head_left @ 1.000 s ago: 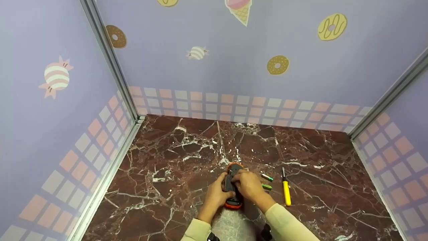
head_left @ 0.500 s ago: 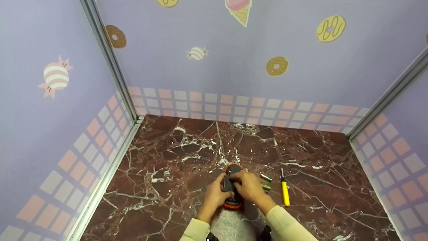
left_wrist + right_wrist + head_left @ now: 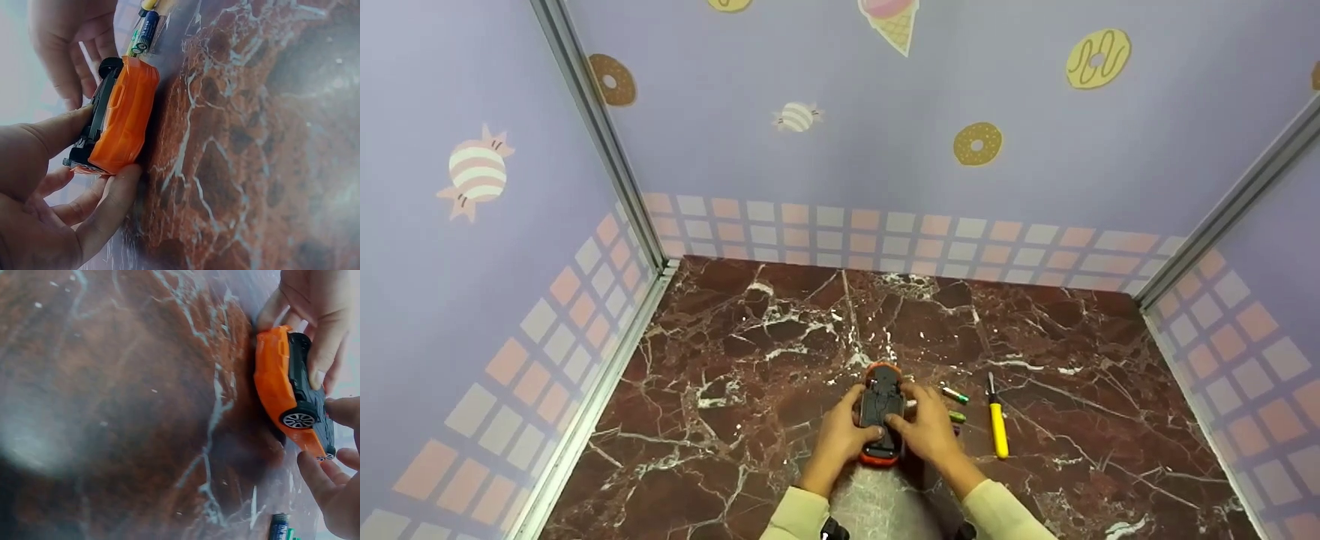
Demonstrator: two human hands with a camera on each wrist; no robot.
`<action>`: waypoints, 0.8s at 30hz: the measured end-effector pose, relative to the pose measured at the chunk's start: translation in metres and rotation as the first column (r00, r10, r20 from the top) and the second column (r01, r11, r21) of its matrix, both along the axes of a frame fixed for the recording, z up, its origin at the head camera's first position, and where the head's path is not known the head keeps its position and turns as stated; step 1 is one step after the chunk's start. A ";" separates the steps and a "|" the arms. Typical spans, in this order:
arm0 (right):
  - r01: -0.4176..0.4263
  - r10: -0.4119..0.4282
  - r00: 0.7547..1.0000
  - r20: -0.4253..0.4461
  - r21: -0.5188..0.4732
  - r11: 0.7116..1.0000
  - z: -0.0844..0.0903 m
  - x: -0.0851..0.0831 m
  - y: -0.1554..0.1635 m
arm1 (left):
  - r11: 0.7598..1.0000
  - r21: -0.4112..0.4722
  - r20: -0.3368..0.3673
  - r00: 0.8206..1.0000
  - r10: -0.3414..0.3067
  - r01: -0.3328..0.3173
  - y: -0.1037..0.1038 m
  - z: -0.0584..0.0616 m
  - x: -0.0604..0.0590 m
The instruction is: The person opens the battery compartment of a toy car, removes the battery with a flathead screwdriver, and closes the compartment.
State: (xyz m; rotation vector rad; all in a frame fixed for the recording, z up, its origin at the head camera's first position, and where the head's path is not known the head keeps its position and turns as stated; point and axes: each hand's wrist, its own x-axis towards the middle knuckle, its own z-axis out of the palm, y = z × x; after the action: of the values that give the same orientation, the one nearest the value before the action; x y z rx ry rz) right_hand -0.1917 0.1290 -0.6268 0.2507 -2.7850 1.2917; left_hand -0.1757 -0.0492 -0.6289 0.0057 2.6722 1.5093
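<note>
An orange toy car (image 3: pixel 883 394) lies upside down, its black underside facing up, in the middle of the front part of the floor. My left hand (image 3: pixel 836 437) grips it from the left, thumb pressed on the underside and fingers along the far side. From the other side my right hand (image 3: pixel 931 429) holds the car with its thumb on the underside and fingers at the edge. The orange body (image 3: pixel 130 109) and dark wheels show in the left wrist view. One spoked wheel (image 3: pixel 298 419) is plain in the right wrist view.
Several small batteries lie right of the right hand, among them a green one (image 3: pixel 955 395) and a dark blue one (image 3: pixel 148 32). Beyond them is a screwdriver (image 3: pixel 997 424) with a yellow handle. Patterned purple walls (image 3: pixel 885 172) enclose the reddish marbled surface (image 3: pixel 750 465).
My right hand has drawn back from over the underside to the car's right side, so more of the black base shows. The left hand keeps its grip.
</note>
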 end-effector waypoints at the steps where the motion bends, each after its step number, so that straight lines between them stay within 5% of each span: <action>1: -0.002 0.002 1.000 0.010 -0.004 1.000 -0.001 0.001 0.000 | 1.000 0.003 0.005 1.000 0.002 -0.002 0.000 0.000 0.000; 13: 0.023 -0.022 1.000 0.016 -0.048 0.999 -0.008 0.007 -0.006 | 0.999 -0.023 0.029 0.999 0.024 -0.023 0.001 0.004 0.004; 19: 0.010 -0.009 1.000 0.017 -0.071 0.997 -0.007 0.008 -0.007 | 0.992 0.114 0.053 0.998 0.041 -0.047 0.000 0.005 0.004; 24: 0.007 -0.006 1.000 0.017 -0.085 0.996 -0.005 0.007 -0.007 | 0.955 0.283 0.150 0.988 0.048 -0.090 -0.002 0.005 0.004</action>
State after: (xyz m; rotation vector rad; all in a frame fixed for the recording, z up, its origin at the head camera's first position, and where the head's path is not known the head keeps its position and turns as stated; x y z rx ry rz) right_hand -0.1844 0.1223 -0.6320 0.2270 -2.7335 1.4140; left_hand -0.1717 -0.0508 -0.6242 -0.1738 2.3442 1.8342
